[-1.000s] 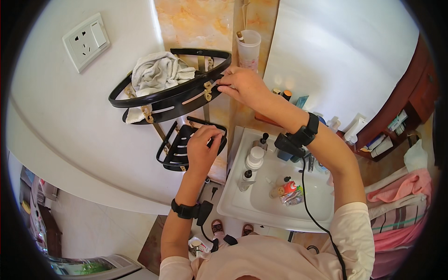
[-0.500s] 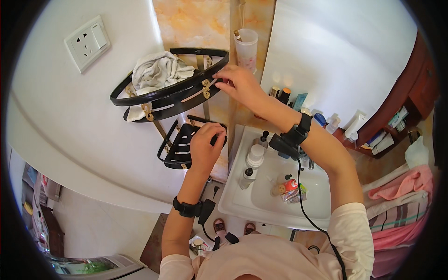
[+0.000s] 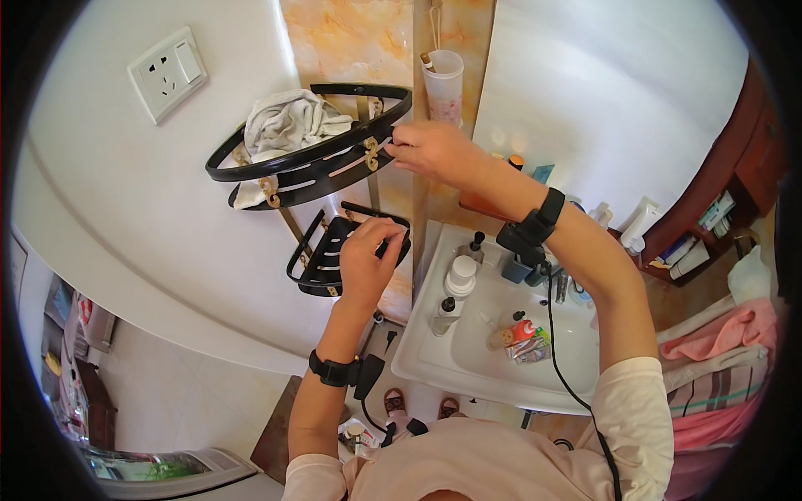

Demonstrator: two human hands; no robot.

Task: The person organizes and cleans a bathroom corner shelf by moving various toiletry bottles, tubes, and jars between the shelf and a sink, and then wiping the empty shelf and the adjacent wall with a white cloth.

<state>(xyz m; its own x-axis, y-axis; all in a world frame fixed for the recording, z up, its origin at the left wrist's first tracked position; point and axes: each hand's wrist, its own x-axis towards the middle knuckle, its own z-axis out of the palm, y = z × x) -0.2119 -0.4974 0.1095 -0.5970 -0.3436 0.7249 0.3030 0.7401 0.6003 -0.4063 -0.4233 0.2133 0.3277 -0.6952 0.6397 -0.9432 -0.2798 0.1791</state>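
A black corner shelf (image 3: 317, 194) with gold scroll ornaments hangs on the wall, and a crumpled grey-white cloth (image 3: 292, 123) lies in it. At the right end of its rail is my right hand (image 3: 436, 152), its fingertips pinched together against or just beside the rail; whatever they hold is hidden. Below hangs a smaller-looking black slotted shelf (image 3: 322, 271). My left hand (image 3: 370, 255) is raised in front of that shelf's right part, thumb and fingers curled together. What is inside its grip cannot be made out.
A white sink (image 3: 476, 380) with small packets in its basin stands right of the shelves. Bottles, including a white one (image 3: 460, 275), line its rim. A translucent cup (image 3: 444, 88) hangs above. Towels (image 3: 727, 334) hang at the right, and a socket (image 3: 168, 75) sits on the left wall.
My right hand's fingers have drawn closer together at the shelf rail, and its forearm has shifted slightly. My left hand stays almost where it was. The whole view has shifted a little.
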